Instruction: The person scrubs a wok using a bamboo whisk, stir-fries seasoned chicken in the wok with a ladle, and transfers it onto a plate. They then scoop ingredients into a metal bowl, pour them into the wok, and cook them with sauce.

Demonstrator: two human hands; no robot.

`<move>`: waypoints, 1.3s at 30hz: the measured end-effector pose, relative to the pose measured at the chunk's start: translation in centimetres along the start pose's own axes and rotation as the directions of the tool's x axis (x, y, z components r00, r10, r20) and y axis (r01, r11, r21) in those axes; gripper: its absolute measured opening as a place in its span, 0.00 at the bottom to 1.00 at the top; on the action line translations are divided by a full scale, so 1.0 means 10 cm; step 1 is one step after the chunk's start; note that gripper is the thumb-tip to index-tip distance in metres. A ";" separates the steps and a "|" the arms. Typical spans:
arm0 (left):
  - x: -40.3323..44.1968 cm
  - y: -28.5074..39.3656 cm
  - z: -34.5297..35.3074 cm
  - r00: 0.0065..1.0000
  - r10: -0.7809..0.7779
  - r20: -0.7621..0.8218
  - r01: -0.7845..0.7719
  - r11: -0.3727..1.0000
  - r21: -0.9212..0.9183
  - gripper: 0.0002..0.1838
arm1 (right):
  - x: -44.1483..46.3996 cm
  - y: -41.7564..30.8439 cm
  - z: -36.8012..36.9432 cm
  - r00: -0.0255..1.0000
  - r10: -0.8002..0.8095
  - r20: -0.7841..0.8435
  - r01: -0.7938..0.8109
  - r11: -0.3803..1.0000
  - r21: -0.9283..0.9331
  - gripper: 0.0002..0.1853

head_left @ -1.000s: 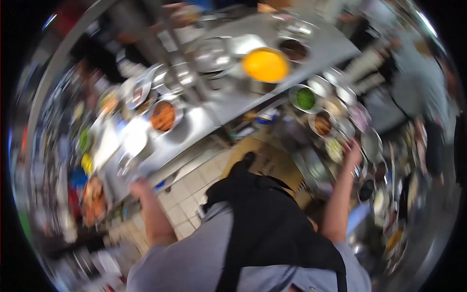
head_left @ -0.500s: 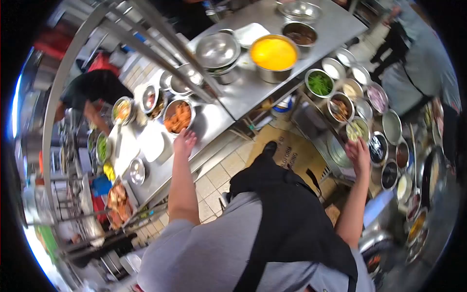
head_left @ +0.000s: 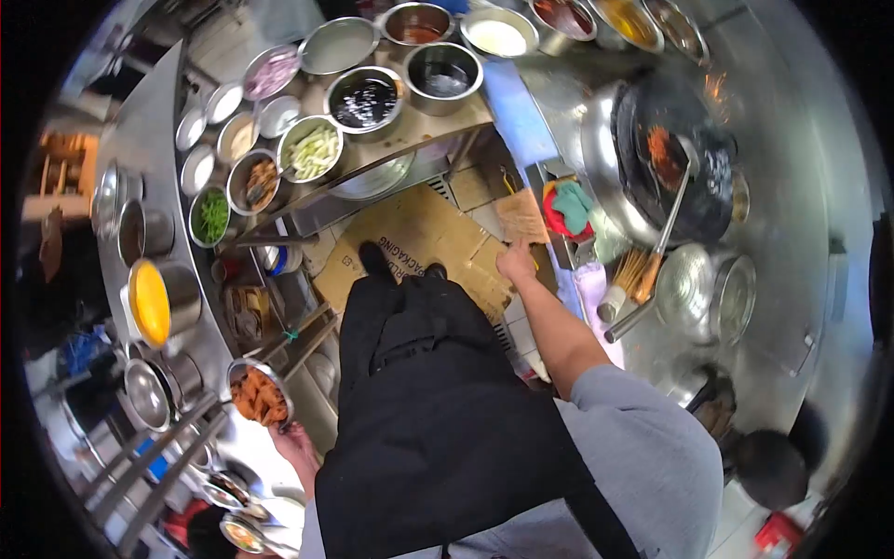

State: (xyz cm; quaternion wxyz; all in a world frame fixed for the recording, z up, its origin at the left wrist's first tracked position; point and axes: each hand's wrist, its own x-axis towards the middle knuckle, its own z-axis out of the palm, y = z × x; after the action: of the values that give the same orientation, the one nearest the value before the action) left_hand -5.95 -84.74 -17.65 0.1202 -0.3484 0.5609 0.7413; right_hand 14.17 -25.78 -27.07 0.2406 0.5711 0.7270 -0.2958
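- From my remote station I worked from the head camera alone. The person's two bare hands were in view, well apart from each other.
- The left hand [head_left: 298, 445] was touching the rim of a metal bowl of orange-brown food pieces [head_left: 259, 396]. I could not tell whether its fingers were clamped on the rim or only laid against it.
- The bowl was at the edge of the steel counter [head_left: 158, 149], on the person's left. Whether it rested there or was lifted, I could not determine.
- The right hand [head_left: 515, 263] held nothing that I could see. Its fingers appeared loosely apart, just beside a brown pad [head_left: 521, 216].
- Farther right I noted a wok [head_left: 694, 112] holding reddish food [head_left: 661, 154], with a ladle [head_left: 668, 219] leaning in it.
- I judged the step in hand to be the left hand's taking hold of the bowl.
- In my judgement, the next move called for a sure grip and a level bowl, as the pieces filled much of it and could spill.
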 end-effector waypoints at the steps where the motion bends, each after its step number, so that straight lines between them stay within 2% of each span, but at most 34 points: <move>1: -0.17 0.10 0.42 1.000 0.025 0.017 -0.025 0.998 0.054 0.13 | -0.05 0.06 0.12 0.980 0.093 -0.177 -0.071 0.989 0.130 0.37; 2: -0.38 0.16 0.69 0.997 0.030 0.071 -0.037 0.994 0.098 0.11 | -0.10 0.15 0.19 0.983 0.105 -0.151 -0.081 0.985 0.154 0.37; 4: -0.59 0.34 1.35 0.974 -0.014 0.225 -0.045 0.966 0.253 0.11 | 0.00 0.28 0.20 0.957 0.287 -0.032 -0.273 0.935 0.225 0.39; 5: -0.55 0.47 1.55 0.967 -0.011 0.255 -0.065 0.956 0.287 0.11 | 0.08 0.37 0.38 0.935 0.351 -0.053 -0.327 0.909 0.257 0.37; 6: -0.49 0.55 1.80 0.932 -0.054 0.357 -0.088 0.926 0.368 0.12 | 0.20 0.52 0.72 0.924 0.380 -0.043 -0.350 0.887 0.302 0.37; 8: -0.45 0.61 2.49 0.853 -0.125 0.507 -0.136 0.884 0.448 0.13 | 0.48 0.85 1.27 0.944 0.266 -0.196 -0.259 0.964 0.063 0.32; 9: -0.56 0.60 2.89 0.802 -0.142 0.580 -0.189 0.861 0.473 0.14 | 0.50 0.88 1.05 0.928 0.301 -0.221 -0.283 0.953 0.111 0.32; 11: -0.68 0.52 3.51 0.693 -0.193 0.694 -0.278 0.817 0.505 0.13 | 0.09 0.93 0.54 0.983 0.136 0.125 -0.171 0.927 0.333 0.27; 12: -0.64 0.48 3.79 0.597 -0.268 0.756 -0.285 0.810 0.512 0.14 | -0.16 0.83 0.39 0.978 0.173 0.120 -0.206 0.902 0.379 0.27; 14: -0.73 0.27 4.41 0.488 -0.338 0.805 -0.272 0.817 0.508 0.14 | -0.59 0.49 -0.07 0.998 -0.050 -0.047 0.064 0.926 0.372 0.23; 15: -0.84 0.17 4.73 0.403 -0.381 0.832 -0.286 0.811 0.510 0.14 | -1.10 0.31 -0.64 0.993 -0.094 -0.075 0.120 0.798 0.591 0.22; 16: -0.98 0.03 5.03 0.376 -0.399 0.837 -0.271 0.816 0.511 0.14 | -1.62 0.17 -1.23 0.982 -0.141 -0.125 0.186 0.617 0.764 0.21; 17: -1.17 -0.12 5.32 0.303 -0.412 0.859 -0.274 0.826 0.493 0.15 | -1.94 0.21 -1.61 0.903 -0.050 -0.427 0.357 0.640 0.681 0.21; 18: -1.27 -0.23 5.63 0.186 -0.460 0.868 -0.286 0.820 0.495 0.15 | -2.21 0.31 -1.84 0.729 0.038 -0.684 0.479 0.685 0.549 0.20; 19: -1.58 -0.37 5.92 0.164 -0.456 0.875 -0.335 0.808 0.484 0.14 | -2.32 0.45 -2.05 0.589 0.117 -0.799 0.371 0.840 0.396 0.23; 20: -1.75 -0.55 6.23 0.024 -0.450 0.893 -0.338 0.837 0.431 0.12 | -2.34 0.60 -2.24 0.428 0.146 -0.892 0.201 0.947 0.252 0.25; 22: -2.24 -0.86 6.76 -0.103 -0.492 0.864 -0.358 0.829 0.430 0.09 | -2.06 0.80 -2.19 0.456 0.340 -0.823 -0.089 0.937 0.338 0.26; 24: -2.75 -1.24 7.25 -0.199 -0.526 0.827 -0.470 0.792 0.390 0.07 | -1.60 1.02 -2.04 0.690 0.574 -0.441 -0.255 0.762 0.595 0.23; 25: -2.95 -1.47 7.49 -0.273 -0.534 0.800 -0.510 0.785 0.351 0.07 | -1.54 1.04 -1.98 0.662 0.605 -0.442 -0.266 0.741 0.616 0.23; 26: -3.16 -1.69 7.69 -0.309 -0.575 0.757 -0.557 0.755 0.346 0.09 | -1.49 1.05 -1.95 0.638 0.583 -0.503 -0.159 0.739 0.655 0.21; 27: -3.40 -1.89 7.82 -0.298 -0.599 0.743 -0.641 0.702 0.309 0.11 | -1.49 1.05 -1.95 0.607 0.560 -0.564 -0.051 0.735 0.676 0.20; 28: -3.45 -2.25 8.07 -0.304 -0.596 0.743 -0.726 0.650 0.225 0.13 | -1.54 0.97 -1.98 0.584 0.585 -0.563 -0.062 0.724 0.687 0.20; 29: -3.58 -2.50 8.19 -0.313 -0.553 0.772 -0.819 0.568 0.075 0.14 | -1.61 0.84 -2.01 0.593 0.595 -0.543 -0.013 0.680 0.733 0.19; 30: -3.71 -2.65 8.24 -0.361 -0.526 0.770 -0.875 0.477 -0.085 0.13 | -1.68 0.71 -2.02 0.602 0.604 -0.522 0.038 0.631 0.775 0.18; 31: -3.79 -2.79 8.27 -0.503 -0.423 0.753 -0.862 0.304 -0.405 0.12 | -1.73 0.63 -1.98 0.544 0.616 -0.569 0.052 0.653 0.756 0.18; 32: -3.85 -2.92 8.28 -0.648 -0.340 0.681 -0.742 0.082 -0.665 0.11 | -1.79 0.58 -1.92 0.524 0.639 -0.564 0.043 0.641 0.766 0.18; 33: -3.89 -3.04 8.30 -0.674 -0.389 0.628 -0.688 0.021 -0.726 0.10 | -1.85 0.54 -1.87 0.484 0.661 -0.574 0.083 0.618 0.782 0.19; 34: -3.89 -3.18 8.32 -0.689 -0.388 0.612 -0.675 0.037 -0.737 0.10 | -1.92 0.50 -1.83 0.445 0.679 -0.584 0.125 0.598 0.791 0.20; 35: -3.89 -3.31 8.34 -0.745 -0.340 0.574 -0.610 0.000 -0.792 0.11 | -2.01 0.48 -1.81 0.508 0.699 -0.504 0.074 0.548 0.833 0.22; 36: -3.90 -3.39 8.35 -0.795 -0.295 0.531 -0.544 -0.042 -0.838 0.12 | -2.14 0.40 -1.80 0.495 0.709 -0.503 0.071 0.544 0.836 0.22; 37: -4.02 -3.29 8.29 -0.762 -0.337 0.553 -0.574 -0.042 -0.818 0.14 | -2.28 0.30 -1.79 0.470 0.709 -0.526 0.074 0.562 0.824 0.22; 39: -4.23 -3.16 8.31 -0.799 -0.314 0.512 -0.541 0.006 -0.841 0.14 | -2.45 0.19 -1.62 0.441 0.710 -0.549 0.069 0.583 0.810 0.23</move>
State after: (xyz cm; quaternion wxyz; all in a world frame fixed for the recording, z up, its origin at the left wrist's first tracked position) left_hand 11.12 11.12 -3.11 0.0395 0.8838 0.4125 0.2172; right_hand 21.55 -30.91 0.95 -0.3385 0.8225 0.4173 -0.1863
